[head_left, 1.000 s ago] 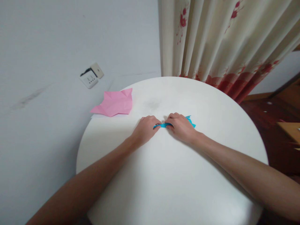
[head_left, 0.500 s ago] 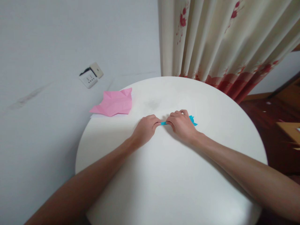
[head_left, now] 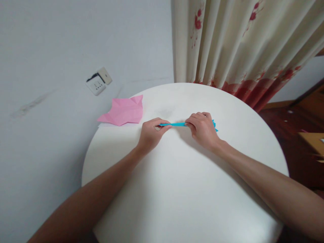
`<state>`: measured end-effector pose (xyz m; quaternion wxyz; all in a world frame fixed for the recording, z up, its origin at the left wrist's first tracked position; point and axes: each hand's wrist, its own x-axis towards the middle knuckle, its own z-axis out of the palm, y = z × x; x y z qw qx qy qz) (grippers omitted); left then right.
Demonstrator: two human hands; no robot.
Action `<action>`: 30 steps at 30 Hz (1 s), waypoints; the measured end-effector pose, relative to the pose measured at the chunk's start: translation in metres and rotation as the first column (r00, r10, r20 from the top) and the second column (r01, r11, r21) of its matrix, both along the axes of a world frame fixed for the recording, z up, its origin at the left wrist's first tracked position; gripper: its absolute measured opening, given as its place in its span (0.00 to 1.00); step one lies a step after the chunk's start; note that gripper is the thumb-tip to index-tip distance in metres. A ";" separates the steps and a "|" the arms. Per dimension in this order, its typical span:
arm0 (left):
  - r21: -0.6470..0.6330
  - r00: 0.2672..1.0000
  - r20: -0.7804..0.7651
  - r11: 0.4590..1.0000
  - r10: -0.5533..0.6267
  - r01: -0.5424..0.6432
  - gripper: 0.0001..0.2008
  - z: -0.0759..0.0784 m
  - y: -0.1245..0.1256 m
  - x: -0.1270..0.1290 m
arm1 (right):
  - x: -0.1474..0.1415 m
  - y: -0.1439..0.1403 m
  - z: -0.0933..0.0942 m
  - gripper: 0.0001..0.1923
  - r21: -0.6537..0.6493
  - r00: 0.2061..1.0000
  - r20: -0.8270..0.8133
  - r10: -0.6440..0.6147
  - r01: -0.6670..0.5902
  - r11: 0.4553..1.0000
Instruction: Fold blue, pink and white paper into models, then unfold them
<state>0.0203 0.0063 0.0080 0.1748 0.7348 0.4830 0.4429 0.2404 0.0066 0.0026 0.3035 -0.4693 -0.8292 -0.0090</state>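
Note:
A narrow strip of folded blue paper [head_left: 178, 124] stretches between my two hands above the white round table [head_left: 182, 195]. My left hand [head_left: 152, 133] pinches its thin left end between thumb and fingers. Farther right, my right hand [head_left: 202, 130] is closed around the paper, with the palm side hidden from view. A jagged, wider blue end sticks out beyond the right hand's far side. How the paper is folded under the right hand cannot be seen.
Creased pink paper [head_left: 125, 111] lies on white paper at the table's left edge, by the wall. A wall socket [head_left: 96, 85] is above it. A floral curtain [head_left: 227, 44] hangs behind the table, and a wooden piece of furniture [head_left: 312, 141] stands at right.
Both hands have shifted slightly away from me and farther apart. More of the blue strip now shows between them, and its left tip is visible in the left hand's pinch.

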 end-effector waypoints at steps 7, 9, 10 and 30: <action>-0.085 0.981 0.177 0.994 0.083 -0.069 0.06 0.005 -0.001 0.000 | 0.001 0.000 0.003 0.11 0.025 0.998 -0.063 0.004 -0.003 1.000; -0.112 0.963 0.254 0.992 0.089 -0.062 0.07 0.004 -0.001 0.000 | 0.001 0.000 0.003 0.11 0.027 0.997 -0.081 0.004 -0.002 1.000; -0.121 0.951 0.295 0.991 0.090 -0.057 0.07 0.003 0.000 0.000 | 0.002 0.000 0.003 0.11 0.028 0.996 -0.090 0.005 -0.003 1.000; -0.022 0.899 0.434 0.998 0.065 -0.062 0.11 -0.004 0.010 -0.007 | 0.004 0.002 0.004 0.10 0.024 0.991 -0.137 0.005 -0.002 1.000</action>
